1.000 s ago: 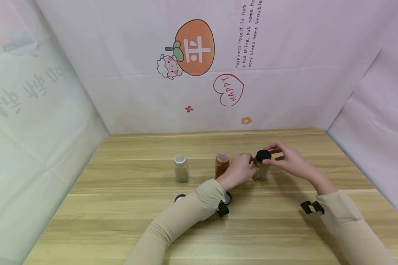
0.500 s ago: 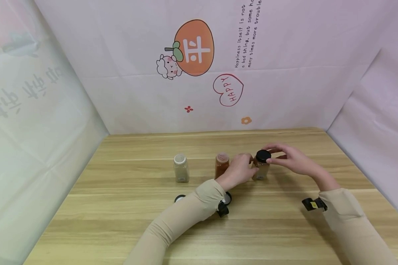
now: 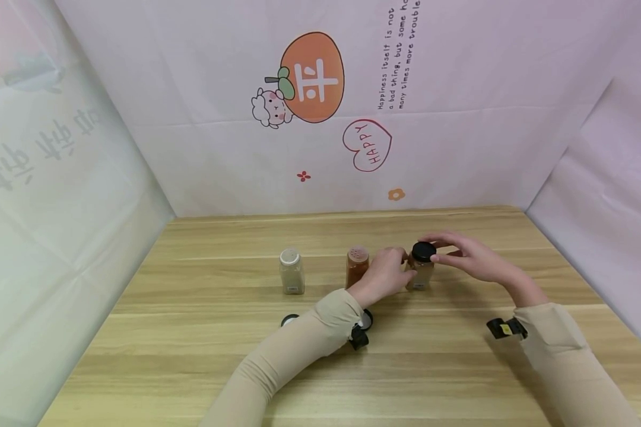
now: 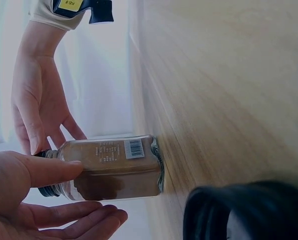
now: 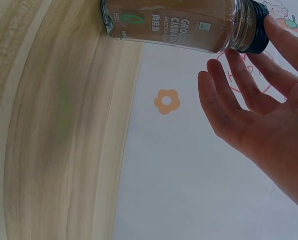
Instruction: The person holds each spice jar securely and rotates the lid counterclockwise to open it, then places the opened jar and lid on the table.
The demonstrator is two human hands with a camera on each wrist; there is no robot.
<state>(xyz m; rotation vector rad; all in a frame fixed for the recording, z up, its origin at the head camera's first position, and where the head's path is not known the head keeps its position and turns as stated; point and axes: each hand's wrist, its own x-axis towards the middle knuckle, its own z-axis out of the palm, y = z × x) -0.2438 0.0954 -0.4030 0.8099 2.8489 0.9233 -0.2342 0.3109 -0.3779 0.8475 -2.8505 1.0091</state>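
Note:
A square glass spice bottle (image 3: 421,277) of brown powder, its label reading as ground cinnamon in the right wrist view, stands upright on the table. My left hand (image 3: 383,274) holds its body, thumb on the near side in the left wrist view. On top is a black screw cap (image 3: 424,251), which my right hand (image 3: 475,258) pinches at the rim between thumb and fingers. Just left of my left hand stands an uncapped shaker (image 3: 355,273) of reddish-brown powder, partly hidden by that hand. Farther left is another uncapped shaker (image 3: 292,274) with pale contents.
Two loose black caps lie nearer me: one cap (image 3: 289,319) partly behind my left sleeve, the other cap (image 3: 367,320) beside the left wrist camera. White printed cloth (image 3: 219,166) walls the wooden table (image 3: 192,344) at the back and sides.
My right hand has turned slightly at the cap, its wrist shifting a little to the right. The left hand and the bottle stay in place.

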